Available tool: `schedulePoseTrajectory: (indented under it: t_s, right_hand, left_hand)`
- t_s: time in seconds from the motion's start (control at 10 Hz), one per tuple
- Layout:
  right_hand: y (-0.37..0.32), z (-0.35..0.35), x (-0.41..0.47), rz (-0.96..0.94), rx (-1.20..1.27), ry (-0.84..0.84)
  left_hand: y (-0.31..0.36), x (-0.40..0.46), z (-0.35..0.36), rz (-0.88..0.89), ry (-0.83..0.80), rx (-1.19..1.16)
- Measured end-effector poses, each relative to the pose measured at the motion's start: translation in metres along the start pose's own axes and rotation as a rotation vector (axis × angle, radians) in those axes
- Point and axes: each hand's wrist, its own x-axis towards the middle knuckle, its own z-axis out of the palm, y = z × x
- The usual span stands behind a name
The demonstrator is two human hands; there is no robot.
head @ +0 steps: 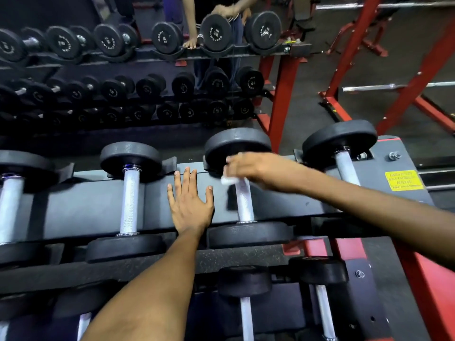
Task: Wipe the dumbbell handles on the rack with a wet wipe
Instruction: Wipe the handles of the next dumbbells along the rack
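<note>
While left hand rests flat on rack, right hand grips wet wipe on dumbbell handle

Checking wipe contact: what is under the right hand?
Under the right hand, a white wet wipe lies on the silver knurled dumbbell handle; the handle's far end is covered.

A wall mirror stands behind the weights, its glass filled with dark reflected rows. To the right, a red steel frame rises from the dark gym floor, with silver bars lying across it. A yellow warning sticker with small black print, too blurred to read, sits at the right edge.
</note>
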Motion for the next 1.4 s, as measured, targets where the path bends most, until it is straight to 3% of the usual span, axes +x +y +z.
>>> schedulePoseTrajectory:
  t_s: [0.1, 0.2, 0.3, 0.4, 0.6, 0.7, 0.8, 0.9, 1.0, 1.1, 1.2, 1.3, 1.4]
  right_hand:
    - [0.007, 0.031, -0.032, -0.4, -0.102, -0.162]
    - [0.032, 0.021, -0.024, -0.253, -0.096, -0.131]
    - [0.032, 0.033, -0.026, -0.145, -0.1, 0.003]
    - [0.016, 0.046, -0.039, -0.385, -0.059, -0.122]
    - [0.043, 0.019, -0.021, -0.163, -0.125, 0.038]
    - [0.008, 0.035, -0.029, -0.372, -0.027, -0.121]
    - [0.018, 0.014, -0.012, -0.458, -0.071, -0.192]
    - [0.024, -0.001, 0.016, -0.224, -0.195, -0.18]
    - [-0.007, 0.01, 0.016, -0.23, -0.087, -0.49]
    - [-0.014, -0.005, 0.039, -0.059, -0.138, -0.747]
    - [-0.013, -0.012, 0.057, 0.057, -0.376, -0.605]
    - [-0.046, 0.013, 0.064, 0.028, -0.415, -1.0]
    - [-0.045, 0.007, 0.072, 0.089, -0.336, -1.086]
  left_hand:
    - [0.002, 0.0, -0.002, -0.001, -0.004, 0.0]
    - [0.002, 0.003, -0.002, -0.004, -0.009, 0.001]
    - [0.003, 0.0, -0.003, -0.002, -0.009, 0.0]
    - [0.003, 0.001, -0.003, 0.001, -0.006, 0.003]
    - [0.002, 0.001, -0.002, -0.006, -0.009, -0.009]
    - [0.002, 0.003, -0.001, -0.002, -0.01, -0.008]
    - [0.002, 0.003, -0.001, -0.006, -0.003, -0.014]
    - [0.002, 0.0, -0.002, -0.008, 0.007, -0.018]
    - [0.002, 0.001, -0.002, -0.007, 0.009, -0.019]
    - [0.002, 0.001, -0.002, -0.006, 0.0, -0.008]
    - [0.002, 0.0, -0.003, -0.003, 0.004, -0.009]
    - [0.003, 0.0, -0.004, -0.001, 0.001, -0.006]
    - [0.003, 0.001, -0.004, 0.0, 0.011, -0.015]
